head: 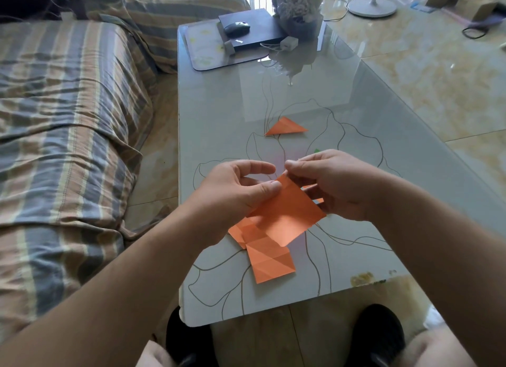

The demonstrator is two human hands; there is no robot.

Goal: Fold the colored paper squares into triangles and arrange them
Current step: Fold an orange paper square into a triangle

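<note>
An orange paper square (pixel 287 216) hangs above the glass table (pixel 219 114), held by both hands. My left hand (pixel 235 188) pinches its left edge with the thumb on top. My right hand (pixel 334 183) pinches its top corner and right side. Beneath it on the table lie more creased orange squares (pixel 271 262), partly hidden. A folded orange triangle (pixel 286 127) rests farther back on the table. A bit of green paper (pixel 317 150) peeks out behind my right hand.
At the table's far end sit a dark laptop (pixel 254 29) with a mouse (pixel 237 28) on it, a white charger (pixel 289 42), a mat (pixel 208 51) and a vase of flowers (pixel 298 7). A striped sofa (pixel 68 120) runs along the left. A fan base (pixel 372 6) stands on the floor.
</note>
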